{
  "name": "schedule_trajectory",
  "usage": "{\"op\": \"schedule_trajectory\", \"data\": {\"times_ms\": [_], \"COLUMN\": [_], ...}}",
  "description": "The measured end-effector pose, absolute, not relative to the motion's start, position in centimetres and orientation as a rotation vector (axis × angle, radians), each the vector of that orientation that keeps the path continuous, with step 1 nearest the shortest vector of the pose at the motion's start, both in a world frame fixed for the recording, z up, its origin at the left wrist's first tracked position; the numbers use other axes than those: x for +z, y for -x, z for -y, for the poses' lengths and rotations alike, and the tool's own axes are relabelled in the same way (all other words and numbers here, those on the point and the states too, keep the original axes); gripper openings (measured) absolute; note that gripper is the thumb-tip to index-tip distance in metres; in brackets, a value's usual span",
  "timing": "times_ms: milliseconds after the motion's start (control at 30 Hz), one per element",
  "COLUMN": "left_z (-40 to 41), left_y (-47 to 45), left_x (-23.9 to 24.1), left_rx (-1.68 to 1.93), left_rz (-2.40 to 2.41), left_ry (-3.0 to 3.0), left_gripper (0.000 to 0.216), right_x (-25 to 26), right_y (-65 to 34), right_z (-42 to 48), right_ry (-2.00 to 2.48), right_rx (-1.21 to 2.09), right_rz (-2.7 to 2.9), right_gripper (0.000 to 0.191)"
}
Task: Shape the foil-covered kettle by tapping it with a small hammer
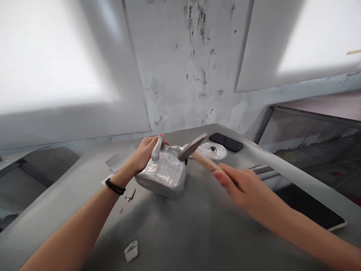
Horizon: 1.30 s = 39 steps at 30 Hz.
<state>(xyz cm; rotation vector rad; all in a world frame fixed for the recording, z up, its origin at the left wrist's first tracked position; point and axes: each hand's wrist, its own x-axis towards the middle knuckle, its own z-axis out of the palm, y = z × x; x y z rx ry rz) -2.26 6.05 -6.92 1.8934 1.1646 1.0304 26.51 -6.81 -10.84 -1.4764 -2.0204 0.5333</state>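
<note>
My left hand (148,150) grips a silvery, crinkled-looking teapot (166,173) from its far left side, and its fingertips are partly hidden behind it. The pot lies tilted on the grey table, with a curved, pale spout or handle sticking up beside the hand. My right hand (239,184) is closed around the wooden handle of a hammer (207,162). The hammer's long grey head meets the pot's right upper edge in the view; whether it touches cannot be told. Just beyond lies a round silvery lid (213,150) with a black knob.
A black phone (226,142) lies at the table's far right corner. A dark tablet-like panel (307,205) with a pale edge rests under my right forearm. Small scraps (131,251) and a grey sheet (120,161) lie on the table (191,233). A stained wall (180,75) stands behind.
</note>
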Motion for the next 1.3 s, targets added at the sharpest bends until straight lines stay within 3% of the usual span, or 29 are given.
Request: {"op": "schedule_trajectory", "data": {"times_ms": [433, 867, 1033, 1300], "left_z": [-5.8, -6.7, -6.8, -6.6], "left_y": [2.0, 2.7, 3.0, 2.8], "left_x": [-6.6, -7.5, -7.8, -7.7], "left_rx": [1.038, 1.028, 1.012, 1.019], "left_rz": [-1.188, -1.167, -1.159, -1.103], "left_ry": [-1.868, -1.876, -1.874, -1.874], "left_gripper": [0.056, 0.055, 0.054, 0.053], "right_x": [-10.8, -11.3, -11.0, -12.6], "right_y": [-26.4, -28.1, -28.4, -28.1], "right_z": [6.6, 5.7, 5.8, 6.4], "right_ry": [1.481, 1.295, 1.259, 1.196], "right_rx": [0.551, 0.916, 0.992, 0.283], "right_rz": [2.057, 1.790, 1.795, 2.107], "right_gripper": [0.046, 0.052, 0.037, 0.019]}}
